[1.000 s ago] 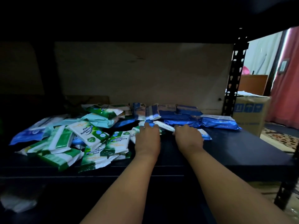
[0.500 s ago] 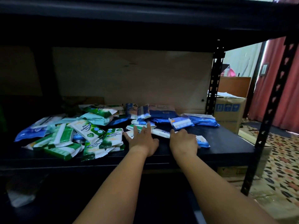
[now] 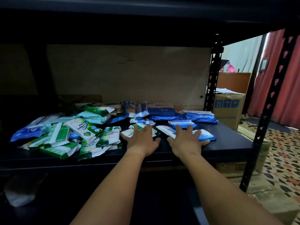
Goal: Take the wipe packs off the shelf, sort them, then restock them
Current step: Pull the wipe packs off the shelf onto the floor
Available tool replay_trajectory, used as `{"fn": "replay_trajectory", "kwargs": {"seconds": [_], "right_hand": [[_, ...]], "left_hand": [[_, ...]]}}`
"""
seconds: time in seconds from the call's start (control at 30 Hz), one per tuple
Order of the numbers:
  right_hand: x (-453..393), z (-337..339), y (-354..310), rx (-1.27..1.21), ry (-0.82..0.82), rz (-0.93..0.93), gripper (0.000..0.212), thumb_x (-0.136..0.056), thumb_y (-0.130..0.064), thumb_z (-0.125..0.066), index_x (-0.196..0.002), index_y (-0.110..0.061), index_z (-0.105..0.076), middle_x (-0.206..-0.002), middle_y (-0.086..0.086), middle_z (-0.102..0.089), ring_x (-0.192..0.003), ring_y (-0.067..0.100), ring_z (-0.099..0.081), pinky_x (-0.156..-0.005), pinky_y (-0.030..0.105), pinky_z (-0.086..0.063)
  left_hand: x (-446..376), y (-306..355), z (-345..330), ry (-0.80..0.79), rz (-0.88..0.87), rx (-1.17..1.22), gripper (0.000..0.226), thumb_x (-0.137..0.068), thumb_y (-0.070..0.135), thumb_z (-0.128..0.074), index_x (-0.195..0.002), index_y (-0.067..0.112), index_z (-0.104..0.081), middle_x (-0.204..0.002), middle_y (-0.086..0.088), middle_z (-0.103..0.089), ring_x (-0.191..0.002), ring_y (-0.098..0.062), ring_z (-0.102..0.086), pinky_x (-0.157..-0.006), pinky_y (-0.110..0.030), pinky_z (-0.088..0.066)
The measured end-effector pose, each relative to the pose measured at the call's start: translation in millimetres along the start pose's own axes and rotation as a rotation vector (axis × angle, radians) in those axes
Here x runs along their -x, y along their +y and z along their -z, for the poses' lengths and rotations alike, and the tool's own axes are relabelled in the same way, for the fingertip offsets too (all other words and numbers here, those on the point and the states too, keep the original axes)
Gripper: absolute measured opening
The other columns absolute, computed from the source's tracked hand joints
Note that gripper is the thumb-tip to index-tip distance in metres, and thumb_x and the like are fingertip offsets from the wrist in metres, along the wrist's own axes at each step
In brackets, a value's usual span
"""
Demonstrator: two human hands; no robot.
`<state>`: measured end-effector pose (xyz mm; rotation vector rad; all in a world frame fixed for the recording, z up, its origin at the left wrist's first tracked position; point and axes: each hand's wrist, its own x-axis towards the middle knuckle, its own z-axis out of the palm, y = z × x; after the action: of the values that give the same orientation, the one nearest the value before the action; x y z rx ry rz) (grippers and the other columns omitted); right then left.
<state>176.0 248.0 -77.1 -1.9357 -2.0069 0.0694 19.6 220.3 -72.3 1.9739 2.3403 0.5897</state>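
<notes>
Many wipe packs lie on the dark shelf board (image 3: 227, 143). A loose heap of green-and-white packs (image 3: 84, 129) fills the left half, with a pale blue pack (image 3: 27, 131) at its far left. Blue packs (image 3: 164, 112) lie at the back right. My left hand (image 3: 142, 138) rests with spread fingers on a white-and-green pack (image 3: 128, 132) near the shelf's middle. My right hand (image 3: 186, 138) lies flat with spread fingers on a blue-and-white pack (image 3: 207, 136). Another small blue pack (image 3: 181, 123) sits just beyond its fingertips.
A black slotted upright (image 3: 212, 78) stands at the shelf's back right and another (image 3: 272, 95) at the front right. A cardboard box (image 3: 227, 106) sits behind the shelf on the right. Red curtains (image 3: 285, 78) and a patterned floor (image 3: 279, 156) lie beyond.
Both hands have spread their fingers flat over the packs near the shelf's middle. The view has pulled back and risen, showing more of the shelf frame.
</notes>
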Motion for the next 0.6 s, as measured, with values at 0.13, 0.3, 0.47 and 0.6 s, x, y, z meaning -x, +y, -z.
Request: {"fn": "replay_trajectory", "kwargs": {"seconds": [0.13,0.3,0.47,0.6], "right_hand": [[1.2,3.8,-2.2,0.018,-0.022,0.023,0.063,-0.101,-0.057,-0.04,-0.156,-0.035,-0.017,-0.163,0.016,-0.011,-0.148,0.053,-0.002,-0.107,0.081,-0.013],[9.4,6.2,-0.9,0.074,-0.045,0.123,0.046,-0.107,-0.036,-0.035,-0.153,-0.037,-0.025,-0.158,0.013,-0.021,-0.146,0.051,-0.01,-0.106,0.078,-0.022],[36.4,8.4,12.3,0.26,0.01,0.282,0.045,-0.109,-0.035,-0.031,-0.153,-0.028,-0.024,-0.154,0.016,-0.029,-0.141,0.053,-0.022,-0.096,0.074,-0.037],[75.4,16.2,19.7,0.38,0.114,0.364,0.049,-0.107,-0.016,-0.034,-0.154,-0.016,-0.022,-0.151,0.023,-0.032,-0.137,0.057,-0.031,-0.089,0.062,-0.05]], "left_hand": [[12.6,5.6,3.7,0.001,-0.046,0.002,0.054,-0.091,0.072,-0.046,-0.133,0.037,-0.041,-0.143,0.009,-0.042,-0.14,-0.022,-0.034,-0.103,-0.082,-0.013],[36.5,0.7,5.0,-0.057,-0.168,-0.081,0.092,-0.073,0.097,-0.032,-0.15,0.045,-0.034,-0.152,0.007,-0.023,-0.147,-0.02,-0.015,-0.104,-0.081,-0.011],[57.7,-9.3,9.5,-0.08,-0.283,-0.131,0.081,-0.081,0.058,-0.074,-0.149,0.045,-0.032,-0.162,0.009,-0.022,-0.152,-0.019,-0.011,-0.104,-0.083,-0.017],[90.3,-10.4,11.2,0.092,-0.325,-0.112,0.057,-0.099,0.011,-0.056,-0.143,0.045,-0.044,-0.155,0.012,-0.039,-0.149,-0.018,-0.023,-0.105,-0.08,-0.026]]}}
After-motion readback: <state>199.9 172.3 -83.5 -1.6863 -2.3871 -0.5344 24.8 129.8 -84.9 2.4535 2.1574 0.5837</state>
